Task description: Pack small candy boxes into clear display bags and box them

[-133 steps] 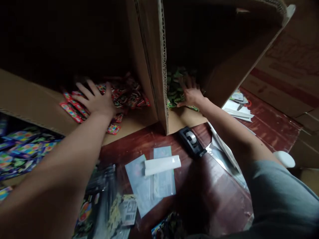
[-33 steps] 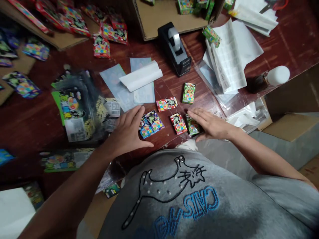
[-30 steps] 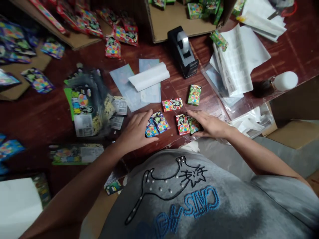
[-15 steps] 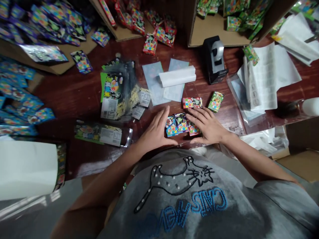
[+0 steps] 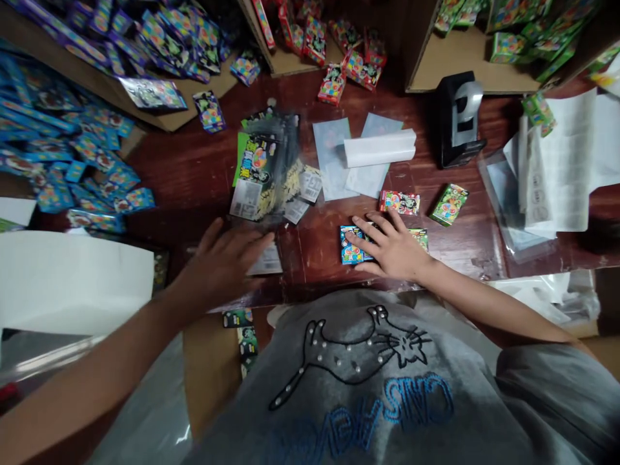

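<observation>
So, a row of boxes (image 5: 353, 256) is being covered on the table (image 5: 312, 242) by the right hand (image 5: 394, 248), palm down, with the fingers being held spread over the tops; what's lying right under the palm can't be made out. At one end a blue box (image 5: 347, 240) is being only partly hidden, and at the other a bit of a green box (image 5: 419, 237) is being shown beside the hand. Just past the fingertips a red box (image 5: 402, 203) is lying flat, with a second green box (image 5: 450, 205) being seen to its right, turned at an angle.

Meanwhile the left hand (image 5: 225, 255) is being caught pretty blurry, over a flat pouch (image 5: 268, 260) with a white label; the fingers are looking loosely parted, but whether anything's being pinched or touched can't be told. Beyond that hand, a pile of pouches (image 5: 264, 171) is being seen. Two pale sheets (image 5: 332, 171) are being partly covered by a white roll (image 5: 380, 148), with a tape dispenser (image 5: 453, 119) standing near.
</observation>
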The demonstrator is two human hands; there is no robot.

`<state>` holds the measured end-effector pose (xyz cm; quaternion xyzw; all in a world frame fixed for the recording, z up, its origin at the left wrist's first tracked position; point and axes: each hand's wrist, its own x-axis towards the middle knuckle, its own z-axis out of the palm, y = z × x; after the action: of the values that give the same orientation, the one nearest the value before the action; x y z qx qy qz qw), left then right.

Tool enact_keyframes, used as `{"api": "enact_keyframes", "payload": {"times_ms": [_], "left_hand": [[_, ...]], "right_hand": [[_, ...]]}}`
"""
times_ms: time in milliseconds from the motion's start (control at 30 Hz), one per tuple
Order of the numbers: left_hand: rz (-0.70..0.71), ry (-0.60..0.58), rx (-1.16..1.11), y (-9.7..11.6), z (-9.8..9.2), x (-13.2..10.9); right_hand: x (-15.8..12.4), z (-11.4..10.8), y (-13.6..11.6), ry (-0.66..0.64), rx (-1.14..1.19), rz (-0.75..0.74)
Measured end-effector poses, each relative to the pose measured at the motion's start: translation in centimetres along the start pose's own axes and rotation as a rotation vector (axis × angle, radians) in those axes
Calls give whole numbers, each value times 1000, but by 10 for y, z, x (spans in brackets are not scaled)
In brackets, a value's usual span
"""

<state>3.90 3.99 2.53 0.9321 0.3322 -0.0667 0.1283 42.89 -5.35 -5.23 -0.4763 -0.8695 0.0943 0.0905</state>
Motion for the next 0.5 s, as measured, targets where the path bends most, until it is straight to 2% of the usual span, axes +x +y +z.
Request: {"api": "enact_keyframes", "payload": {"times_ms": [133,233,333,433,500], "left_hand": [[-105,-24,-91,51,29,15],[-164,46,-219,72,54,25],[-191,160,-299,86,68,34],[-183,231,-325,90,69,43],[-189,269,-318,86,66,47]], "right_hand": [[-1,-4,4,6,48,-49],[1,-3,5,35,110,14],[4,-2,5,69,166,72],[5,-3,5,59,190,74],[5,-3,7,41,189,45]]}}
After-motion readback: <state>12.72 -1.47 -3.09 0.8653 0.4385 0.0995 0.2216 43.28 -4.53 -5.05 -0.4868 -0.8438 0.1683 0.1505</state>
